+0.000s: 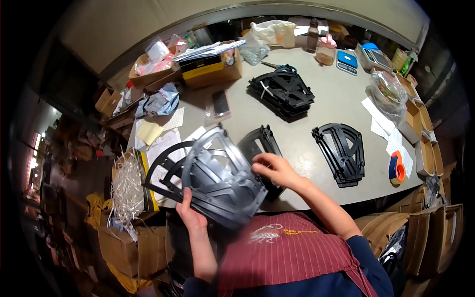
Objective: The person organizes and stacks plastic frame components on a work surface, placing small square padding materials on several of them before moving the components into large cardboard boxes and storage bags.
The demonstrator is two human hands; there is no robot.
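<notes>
A pale grey table (299,143) stands before a plain beige wall (148,20). At left, a dim brown floor (74,198) stretches toward bright lights (33,162).

workshop, cardboard boxes (132,251), cluttered worktable (302,173)

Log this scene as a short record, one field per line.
Left hand: holds fan-shaped black frames by their lower left edge
Right hand: at the held frames' right edge; grip unclear
Far middle of table: strapped bundle of black frames
Right of right hand: more black frames, lying flat
Partly behind right hand: another black frame piece
Far right: blue-topped scale
Near left: pale thin strips in a box
</notes>
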